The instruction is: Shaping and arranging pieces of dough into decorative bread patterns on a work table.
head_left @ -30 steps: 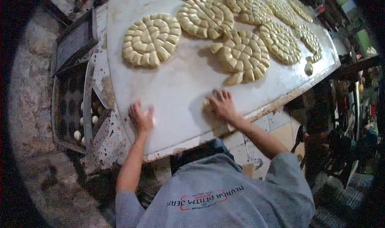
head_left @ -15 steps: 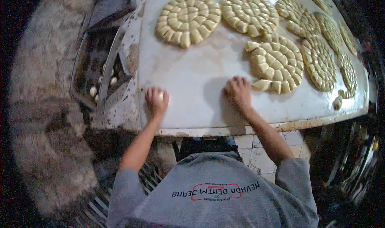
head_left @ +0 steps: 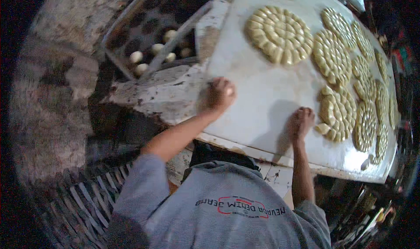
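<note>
My left hand is closed at the left edge of the white tabletop, with a small pale round lump, like a dough ball, showing among its fingers. To the right, my right hand is curled on the tabletop, its fingers blurred; what lies under them is hidden. Close beside it is a round of dough pieces with a notched left side. Farther back lies a fuller round of dough pieces, its pieces packed in rings.
Beyond the table's left edge stands a dark crate holding several pale balls. More dough rounds cover the table's right part. A slatted wooden surface lies low at the left.
The view has swung left, bringing more of the crate into sight. My left hand has moved nearer the table's left edge. My right hand stays near the notched round.
</note>
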`<state>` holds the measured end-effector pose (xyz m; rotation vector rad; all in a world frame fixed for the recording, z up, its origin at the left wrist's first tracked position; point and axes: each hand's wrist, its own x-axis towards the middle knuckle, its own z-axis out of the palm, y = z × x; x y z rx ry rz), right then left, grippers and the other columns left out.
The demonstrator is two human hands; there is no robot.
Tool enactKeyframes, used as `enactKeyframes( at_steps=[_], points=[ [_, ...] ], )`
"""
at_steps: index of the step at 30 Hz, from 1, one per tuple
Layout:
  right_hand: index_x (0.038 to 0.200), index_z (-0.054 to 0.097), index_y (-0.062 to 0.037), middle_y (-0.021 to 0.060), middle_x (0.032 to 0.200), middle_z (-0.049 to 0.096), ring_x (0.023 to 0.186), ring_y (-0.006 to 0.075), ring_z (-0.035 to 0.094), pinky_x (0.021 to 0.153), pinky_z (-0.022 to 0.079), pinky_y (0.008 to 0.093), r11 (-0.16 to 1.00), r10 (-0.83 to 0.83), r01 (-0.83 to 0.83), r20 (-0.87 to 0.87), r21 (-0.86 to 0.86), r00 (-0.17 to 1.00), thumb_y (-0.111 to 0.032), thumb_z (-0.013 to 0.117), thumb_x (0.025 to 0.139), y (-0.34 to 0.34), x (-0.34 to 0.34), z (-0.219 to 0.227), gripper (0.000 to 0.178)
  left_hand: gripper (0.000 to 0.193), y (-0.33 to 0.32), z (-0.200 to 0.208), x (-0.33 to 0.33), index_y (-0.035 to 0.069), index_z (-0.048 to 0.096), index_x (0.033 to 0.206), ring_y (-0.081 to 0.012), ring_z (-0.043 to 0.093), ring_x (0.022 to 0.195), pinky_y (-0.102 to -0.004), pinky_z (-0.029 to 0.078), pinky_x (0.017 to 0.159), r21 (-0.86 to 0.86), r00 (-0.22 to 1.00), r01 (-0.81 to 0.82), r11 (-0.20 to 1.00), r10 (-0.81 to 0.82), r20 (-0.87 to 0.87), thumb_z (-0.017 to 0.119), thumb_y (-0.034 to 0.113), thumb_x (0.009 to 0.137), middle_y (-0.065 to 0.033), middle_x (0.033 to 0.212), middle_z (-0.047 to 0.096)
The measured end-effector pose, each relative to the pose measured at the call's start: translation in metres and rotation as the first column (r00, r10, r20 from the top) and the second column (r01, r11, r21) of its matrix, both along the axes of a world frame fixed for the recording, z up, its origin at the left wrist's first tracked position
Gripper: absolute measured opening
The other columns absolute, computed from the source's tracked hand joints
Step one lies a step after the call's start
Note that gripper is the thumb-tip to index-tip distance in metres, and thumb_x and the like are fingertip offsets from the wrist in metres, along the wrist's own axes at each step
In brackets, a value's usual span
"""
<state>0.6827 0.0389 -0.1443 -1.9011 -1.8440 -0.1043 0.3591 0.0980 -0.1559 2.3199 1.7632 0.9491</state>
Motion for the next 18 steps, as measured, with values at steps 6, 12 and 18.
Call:
enactKeyframes(
  at_steps=[6, 12, 18],
  points=[
    [0.080, 0.058, -0.0065, 0.0121, 0.086, 0.056, 0.087, 0.0287, 0.050, 0.077, 0.040, 0.0408, 0.978, -0.208, 0.209, 0.181, 0.014, 0.961, -0.020, 0.059, 0.069, 0.014, -0.061, -0.007, 0.017, 0.043, -0.043, 0.016, 0.046, -0.002, 0.042, 0.119, -0.0365, 0.038, 0.118, -0.0467, 0.039, 0.093, -0.550, 0.953, 0.239, 0.800, -0.301, -0.023, 0.042, 0.013, 0.079, -0.0233, 0.132, 0.033],
    [0.097, 0.056, 0.0025, 0.0112, 0.098, 0.057, 0.086, 0.0198, 0.055, 0.074, 0.046, 0.0334, 0.813, -0.389, 0.297, -0.087, -0.500, 0.917, -0.020, 0.058, 0.079, -0.010, -0.031, -0.010, 0.029, 0.019, -0.005, 0.089, -0.077, 0.003, 0.063, 0.082, -0.0276, 0.055, 0.090, -0.0389, 0.045, 0.078, -0.447, 0.639, 0.770, 0.456, -0.549, 0.540, 0.063, 0.015, 0.067, -0.0153, 0.090, 0.058],
    [0.124, 0.043, 0.0042, 0.0138, 0.114, 0.054, 0.103, 0.0205, 0.053, 0.090, 0.042, 0.0298, 0.801, 0.080, -0.582, -0.938, -0.141, 0.338, -0.017, 0.052, 0.087, 0.085, -0.259, 0.130, 0.043, 0.023, 0.100, 0.150, -0.288, 0.002, 0.063, 0.092, -0.0308, 0.060, 0.086, -0.0377, 0.047, 0.075, 0.017, 0.795, -0.016, 1.000, 0.002, 0.607, 0.061, 0.016, 0.074, -0.0181, 0.093, 0.062]
  ],
)
